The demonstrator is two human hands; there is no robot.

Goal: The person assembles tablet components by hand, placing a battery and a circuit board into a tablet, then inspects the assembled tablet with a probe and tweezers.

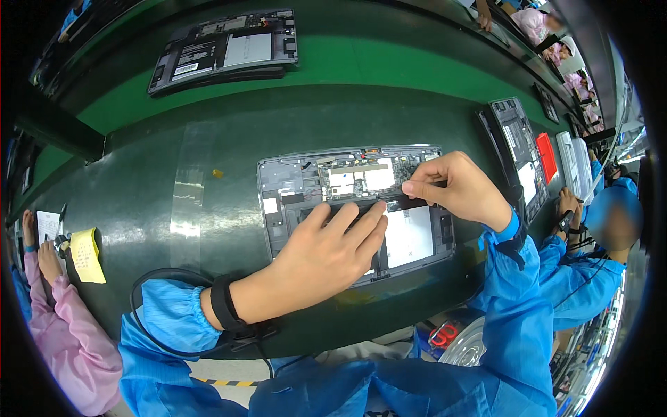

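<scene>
An opened laptop base (pixel 281 182) lies on the bench before me, its circuit board (pixel 379 179) and white-labelled battery (pixel 410 236) bare. Across its lower middle rests my left hand (pixel 330 247), palm down, fingers spread and touching the inside near the battery. My right hand (pixel 455 187) is over the right end of the circuit board, thumb and forefinger pinched together. Whatever may be between those fingertips is too small or hidden to make out. A black strap (pixel 228 303) circles my left wrist, and a dark band (pixel 513 244) my right one.
More opened laptop bases lie on the green shelf (pixel 229 52) and at the right (pixel 517 149), beside a red tray (pixel 546 158). Clear tape (pixel 187 187) crosses the bench (pixel 139 215). A yellow note (pixel 87 256) is at left. Co-workers sit on both sides; red-handled scissors (pixel 443 335) are below.
</scene>
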